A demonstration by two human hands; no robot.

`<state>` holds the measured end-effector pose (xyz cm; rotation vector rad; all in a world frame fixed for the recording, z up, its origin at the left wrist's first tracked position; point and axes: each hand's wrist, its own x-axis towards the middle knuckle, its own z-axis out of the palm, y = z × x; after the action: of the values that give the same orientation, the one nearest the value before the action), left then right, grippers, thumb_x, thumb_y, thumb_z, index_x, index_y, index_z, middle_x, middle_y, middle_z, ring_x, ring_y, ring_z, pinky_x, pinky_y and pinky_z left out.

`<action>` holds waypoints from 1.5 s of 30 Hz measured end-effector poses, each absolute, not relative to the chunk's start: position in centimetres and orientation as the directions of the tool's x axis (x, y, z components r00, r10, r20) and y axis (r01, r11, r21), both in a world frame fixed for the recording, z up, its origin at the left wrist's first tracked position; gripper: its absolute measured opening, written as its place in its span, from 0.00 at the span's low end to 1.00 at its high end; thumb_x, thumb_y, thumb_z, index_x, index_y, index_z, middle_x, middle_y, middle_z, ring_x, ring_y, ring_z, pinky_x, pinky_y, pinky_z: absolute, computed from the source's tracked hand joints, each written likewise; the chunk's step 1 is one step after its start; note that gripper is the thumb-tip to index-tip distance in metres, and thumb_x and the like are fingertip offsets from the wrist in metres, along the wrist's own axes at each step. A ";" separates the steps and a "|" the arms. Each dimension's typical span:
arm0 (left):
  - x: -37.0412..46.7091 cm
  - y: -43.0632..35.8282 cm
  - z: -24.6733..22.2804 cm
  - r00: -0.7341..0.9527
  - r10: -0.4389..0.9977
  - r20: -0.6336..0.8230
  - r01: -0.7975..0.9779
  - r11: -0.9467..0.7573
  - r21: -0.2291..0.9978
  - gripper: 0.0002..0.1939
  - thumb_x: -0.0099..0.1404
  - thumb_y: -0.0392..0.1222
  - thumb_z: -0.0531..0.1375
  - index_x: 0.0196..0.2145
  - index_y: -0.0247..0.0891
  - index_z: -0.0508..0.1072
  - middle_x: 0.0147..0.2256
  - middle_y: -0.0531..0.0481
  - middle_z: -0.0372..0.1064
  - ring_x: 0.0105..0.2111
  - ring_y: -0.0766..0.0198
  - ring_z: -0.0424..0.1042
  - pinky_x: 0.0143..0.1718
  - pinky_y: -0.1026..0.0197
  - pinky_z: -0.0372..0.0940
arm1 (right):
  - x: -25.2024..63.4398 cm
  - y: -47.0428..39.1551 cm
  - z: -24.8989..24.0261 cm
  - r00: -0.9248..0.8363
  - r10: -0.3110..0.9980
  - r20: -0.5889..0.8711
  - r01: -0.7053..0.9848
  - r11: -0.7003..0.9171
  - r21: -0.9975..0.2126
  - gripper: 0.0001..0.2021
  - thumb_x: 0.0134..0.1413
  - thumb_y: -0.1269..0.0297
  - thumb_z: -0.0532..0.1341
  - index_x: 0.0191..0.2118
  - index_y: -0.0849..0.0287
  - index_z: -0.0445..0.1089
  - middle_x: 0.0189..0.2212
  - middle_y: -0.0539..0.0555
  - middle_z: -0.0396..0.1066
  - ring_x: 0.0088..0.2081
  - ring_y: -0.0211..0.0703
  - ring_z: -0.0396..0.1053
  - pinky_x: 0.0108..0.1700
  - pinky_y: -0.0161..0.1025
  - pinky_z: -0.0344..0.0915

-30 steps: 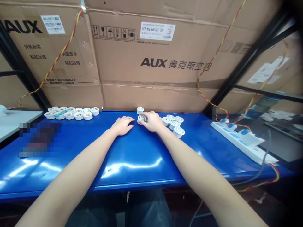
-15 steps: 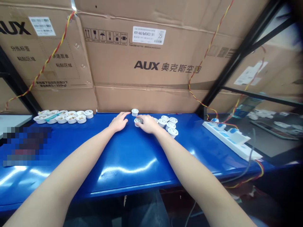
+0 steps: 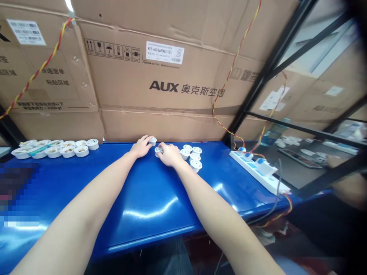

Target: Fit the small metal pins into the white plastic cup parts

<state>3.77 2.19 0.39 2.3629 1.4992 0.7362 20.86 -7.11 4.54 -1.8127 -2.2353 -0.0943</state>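
Well to the left of both hands, white cups (image 3: 82,151) stand upright in close rows, open tops up, presumably so their small contents stay in. A teal strip (image 3: 43,148) lies across several. The left hand (image 3: 140,148) is part open, thumb and fingers apart at the left side of the rear cup (image 3: 153,141); whether it grips cannot be determined. The right hand (image 3: 169,154) is curled, thumb and forefinger closed on the front cup (image 3: 157,150), which sits upright on the table (image 3: 143,198), probably held there for steadiness. Just right of that hand, a separate group of cups (image 3: 196,165) stands upright, loosely clustered, likely for short reach. Farther right, a power strip (image 3: 266,179) lies near the table's end, apparently out of the hands' way.
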 end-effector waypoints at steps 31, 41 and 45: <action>-5.2 -7.1 1.3 0.363 0.829 0.426 0.664 -0.550 0.506 0.07 0.60 0.42 0.57 0.37 0.42 0.67 0.47 0.47 0.71 0.48 0.57 0.70 0.53 0.53 0.63 | 15.2 -6.5 1.8 -0.372 0.883 0.287 0.864 0.442 -0.242 0.11 0.62 0.66 0.56 0.42 0.56 0.76 0.44 0.56 0.74 0.46 0.44 0.71 0.50 0.36 0.63; -4.7 -7.7 2.0 0.426 0.831 0.357 0.625 -0.556 0.548 0.10 0.61 0.44 0.57 0.42 0.42 0.68 0.47 0.49 0.72 0.46 0.57 0.72 0.51 0.53 0.65 | 15.0 -6.4 1.8 -0.353 0.902 0.249 0.878 0.411 -0.244 0.12 0.63 0.66 0.53 0.42 0.58 0.74 0.44 0.57 0.73 0.44 0.45 0.71 0.48 0.37 0.62; -4.8 -8.1 2.0 0.426 0.819 0.384 0.569 -0.572 0.591 0.22 0.58 0.45 0.62 0.50 0.43 0.65 0.49 0.48 0.72 0.48 0.56 0.72 0.51 0.53 0.66 | 15.4 -6.8 2.0 -0.368 0.900 0.235 0.859 0.425 -0.284 0.11 0.63 0.66 0.53 0.41 0.58 0.72 0.43 0.58 0.74 0.44 0.45 0.70 0.47 0.38 0.62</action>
<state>-4.79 -8.09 1.98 2.3128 1.1854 0.9295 15.40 -6.75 1.98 -1.5072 -2.3328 0.1601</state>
